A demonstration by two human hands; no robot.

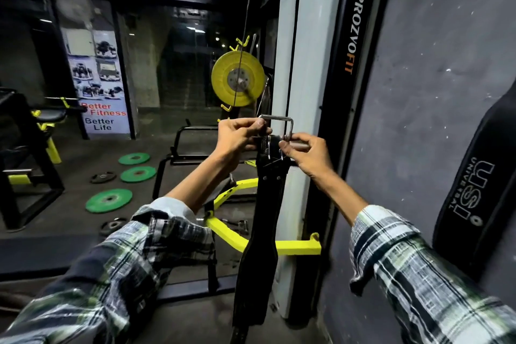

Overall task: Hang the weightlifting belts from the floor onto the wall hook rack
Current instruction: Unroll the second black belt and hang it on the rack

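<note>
Three green weight plates [109, 200] lie on the floor [69, 220] at lower left. Left hand [237, 138], frame centre: grip pinched on the metal buckle [276, 127] of a black weightlifting belt [261, 246] hanging straight down. Right hand [307, 153]: grip closed on the buckle's roller. Second belt [474, 195] hangs on the grey wall [432, 64], right edge.

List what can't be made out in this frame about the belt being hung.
Head view only:
- Hook rack: none identifiable.
- Buckle: partly covered by left hand and right hand.
- Black belt: lower end cut by bottom edge.
- USI belt: hanging point cut by right edge.
</note>
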